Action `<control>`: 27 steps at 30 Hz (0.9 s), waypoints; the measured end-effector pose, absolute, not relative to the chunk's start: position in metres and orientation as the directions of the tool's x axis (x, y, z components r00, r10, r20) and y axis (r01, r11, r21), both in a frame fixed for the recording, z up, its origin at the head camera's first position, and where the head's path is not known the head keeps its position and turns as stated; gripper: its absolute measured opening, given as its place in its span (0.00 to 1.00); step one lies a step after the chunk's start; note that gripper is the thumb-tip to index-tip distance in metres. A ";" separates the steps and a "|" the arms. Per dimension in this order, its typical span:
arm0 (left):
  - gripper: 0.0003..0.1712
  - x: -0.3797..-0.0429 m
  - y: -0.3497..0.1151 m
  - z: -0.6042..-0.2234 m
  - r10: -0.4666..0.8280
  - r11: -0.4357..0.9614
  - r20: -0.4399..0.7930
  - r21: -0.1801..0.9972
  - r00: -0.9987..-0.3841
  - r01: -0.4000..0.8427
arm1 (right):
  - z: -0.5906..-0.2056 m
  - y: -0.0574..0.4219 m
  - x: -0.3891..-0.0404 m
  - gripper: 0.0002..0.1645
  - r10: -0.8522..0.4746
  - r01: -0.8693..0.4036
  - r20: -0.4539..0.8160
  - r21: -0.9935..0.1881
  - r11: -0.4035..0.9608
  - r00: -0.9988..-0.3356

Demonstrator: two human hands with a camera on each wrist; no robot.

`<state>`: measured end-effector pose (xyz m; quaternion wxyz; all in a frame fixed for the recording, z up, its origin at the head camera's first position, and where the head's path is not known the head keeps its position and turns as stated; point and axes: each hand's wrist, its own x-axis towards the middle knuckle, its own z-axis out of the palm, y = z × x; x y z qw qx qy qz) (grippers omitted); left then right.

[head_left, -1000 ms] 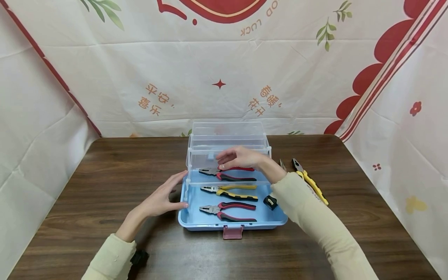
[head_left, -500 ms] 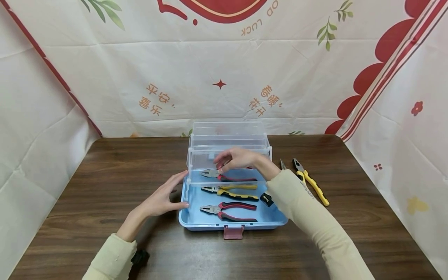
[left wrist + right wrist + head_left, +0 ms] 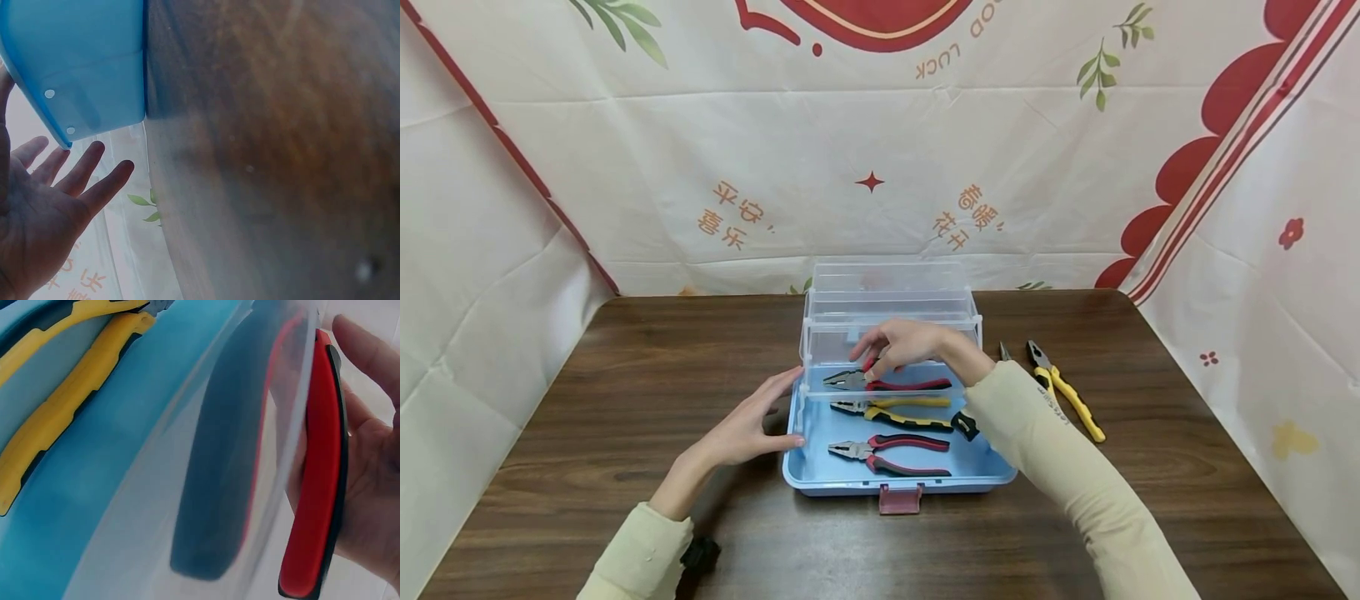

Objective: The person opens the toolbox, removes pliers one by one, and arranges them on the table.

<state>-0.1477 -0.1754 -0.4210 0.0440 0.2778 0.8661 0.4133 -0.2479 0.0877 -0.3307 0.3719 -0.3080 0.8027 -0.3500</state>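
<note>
My right hand (image 3: pixel 906 343) pinches red-and-black combination pliers (image 3: pixel 846 381) near the pivot, at the back of a light-blue toolbox (image 3: pixel 820 480). In the right wrist view, one red handle (image 3: pixel 315 475) stands beside the palm and the other shows through clear plastic. Yellow-and-black pliers (image 3: pixel 910 419) lie in the box's middle, and another red-and-black pair (image 3: pixel 850 450) lies at the front. My left hand (image 3: pixel 752 425) rests at the box's left side, fingers spread and fairly straight; the left wrist view shows its fingertips around the box's blue wall (image 3: pixel 94 69).
The box's clear lid (image 3: pixel 887 287) is raised at the back, and a clear panel crosses over the rear pliers. Yellow-handled pliers (image 3: pixel 1075 404) lie on the brown table (image 3: pixel 647 375) to the right, beside another tool partly behind my sleeve (image 3: pixel 1052 450). A printed cloth hangs behind.
My right hand has shifted slightly left and toward me. The rear pliers have come forward with it and turned, one handle now higher. My left hand has stayed put.
</note>
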 end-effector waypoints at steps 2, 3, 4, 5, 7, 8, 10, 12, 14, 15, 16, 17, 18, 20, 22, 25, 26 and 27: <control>0.51 -0.148 -0.175 -0.421 0.517 0.504 0.152 0.742 -0.842 0.443 | -0.330 0.086 -0.247 0.21 -0.749 -0.251 -0.392 -0.772 0.583 -0.533; 0.51 -0.148 -0.175 -0.421 0.516 0.505 0.150 0.742 -0.843 0.441 | -0.329 0.085 -0.246 0.20 -0.747 -0.259 -0.397 -0.764 0.591 -0.534; 0.51 -0.148 -0.175 -0.421 0.514 0.506 0.149 0.742 -0.845 0.439 | -0.329 0.084 -0.245 0.20 -0.744 -0.263 -0.402 -0.757 0.598 -0.534; 0.51 -0.148 -0.175 -0.421 0.513 0.508 0.147 0.742 -0.846 0.437 | -0.329 0.083 -0.244 0.20 -0.743 -0.274 -0.402 -0.750 0.602 -0.535; 0.51 -0.148 -0.175 -0.421 0.511 0.511 0.143 0.742 -0.848 0.433 | -0.330 0.082 -0.243 0.19 -0.753 -0.303 -0.387 -0.744 0.596 -0.532; 0.51 -0.148 -0.175 -0.421 0.509 0.512 0.142 0.743 -0.849 0.431 | -0.330 0.082 -0.242 0.19 -0.760 -0.318 -0.377 -0.743 0.589 -0.529; 0.51 -0.148 -0.175 -0.421 0.508 0.515 0.140 0.741 -0.850 0.430 | -0.332 0.082 -0.241 0.18 -0.778 -0.355 -0.352 -0.739 0.572 -0.520; 0.51 -0.148 -0.175 -0.421 0.510 0.515 0.141 0.740 -0.849 0.432 | -0.333 0.083 -0.241 0.18 -0.794 -0.378 -0.331 -0.743 0.553 -0.510; 0.51 -0.148 -0.175 -0.421 0.512 0.515 0.143 0.738 -0.847 0.436 | -0.333 0.083 -0.241 0.18 -0.798 -0.380 -0.328 -0.746 0.547 -0.505; 0.51 -0.148 -0.175 -0.421 0.513 0.515 0.145 0.737 -0.846 0.438 | -0.333 0.083 -0.241 0.18 -0.798 -0.378 -0.329 -0.747 0.548 -0.505; 0.51 -0.148 -0.175 -0.421 0.515 0.514 0.146 0.736 -0.845 0.440 | -0.333 0.083 -0.241 0.18 -0.797 -0.375 -0.331 -0.748 0.548 -0.505; 0.51 -0.148 -0.175 -0.421 0.515 0.513 0.147 0.736 -0.844 0.442 | -0.333 0.083 -0.241 0.18 -0.796 -0.373 -0.332 -0.748 0.549 -0.507; 0.51 -0.148 -0.175 -0.421 0.516 0.514 0.149 0.735 -0.844 0.443 | -0.334 0.083 -0.241 0.18 -0.794 -0.370 -0.333 -0.748 0.551 -0.508; 0.51 -0.148 -0.175 -0.421 0.515 0.514 0.149 0.734 -0.844 0.443 | -0.335 0.083 -0.242 0.18 -0.796 -0.366 -0.329 -0.754 0.545 -0.508; 0.51 -0.148 -0.174 -0.421 0.514 0.514 0.148 0.736 -0.845 0.441 | -0.336 0.084 -0.243 0.17 -0.806 -0.372 -0.315 -0.763 0.529 -0.500; 0.51 -0.147 -0.175 -0.421 0.511 0.517 0.145 0.736 -0.847 0.438 | -0.337 0.085 -0.244 0.17 -0.822 -0.385 -0.290 -0.774 0.502 -0.490; 0.51 -0.147 -0.175 -0.421 0.510 0.517 0.145 0.737 -0.848 0.437 | -0.338 0.085 -0.244 0.16 -0.826 -0.391 -0.282 -0.775 0.495 -0.488; 0.51 -0.147 -0.175 -0.421 0.510 0.516 0.145 0.737 -0.848 0.437 | -0.338 0.085 -0.244 0.16 -0.826 -0.394 -0.277 -0.775 0.494 -0.491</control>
